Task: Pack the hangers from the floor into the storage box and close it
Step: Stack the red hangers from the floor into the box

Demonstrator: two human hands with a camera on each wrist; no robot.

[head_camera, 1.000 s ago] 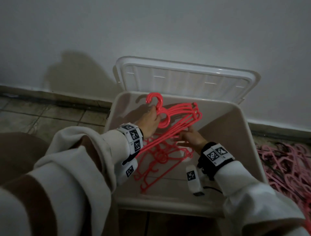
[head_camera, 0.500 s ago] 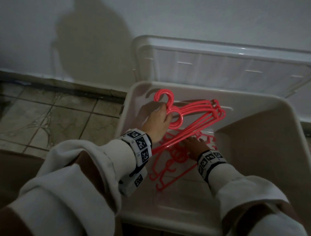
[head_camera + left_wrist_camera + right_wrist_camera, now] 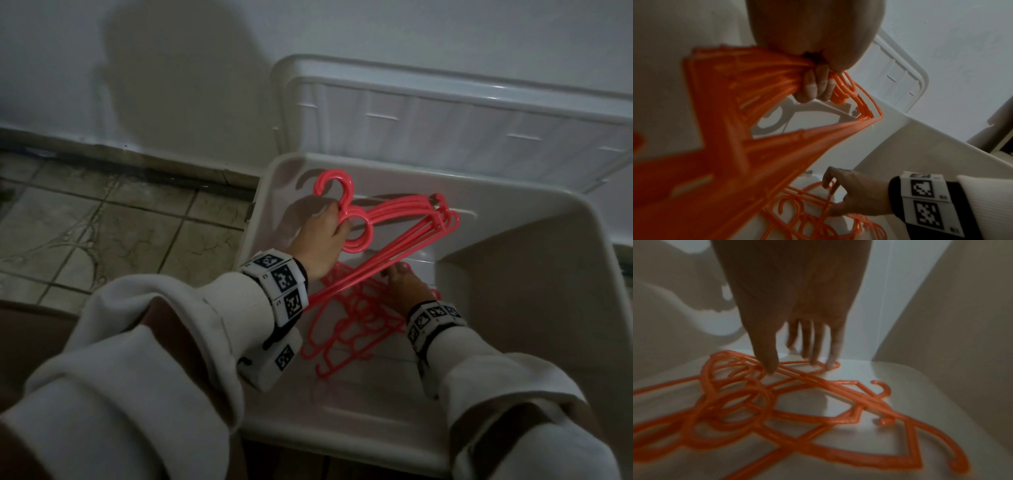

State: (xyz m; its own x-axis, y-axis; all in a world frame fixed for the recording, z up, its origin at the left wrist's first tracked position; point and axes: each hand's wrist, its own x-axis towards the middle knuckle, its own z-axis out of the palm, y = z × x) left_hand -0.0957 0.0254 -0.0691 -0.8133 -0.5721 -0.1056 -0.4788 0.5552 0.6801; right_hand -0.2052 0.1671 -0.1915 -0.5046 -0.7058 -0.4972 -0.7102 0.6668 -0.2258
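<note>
My left hand [image 3: 322, 236] [image 3: 816, 86] grips a bundle of several red-pink hangers [image 3: 400, 226] [image 3: 748, 91] by their necks, held tilted above the inside of the white storage box [image 3: 513, 219]. More hangers [image 3: 356, 322] [image 3: 789, 404] lie in a loose tangle on the box floor. My right hand [image 3: 406, 284] [image 3: 797, 350] is down in the box, its straight fingers touching the top of that tangle. In the left wrist view the right hand [image 3: 855, 196] shows low on the pile.
The box lid [image 3: 445, 113] stands open, leaning on the white wall behind. Tiled floor [image 3: 102, 233] lies left of the box, with a skirting strip along the wall. The box's right part steps up into a raised ledge [image 3: 531, 308].
The view has shifted and closed in on the box. My right hand has let go of the held bundle and dropped onto the pile below. My left hand keeps its hold on the bundle.
</note>
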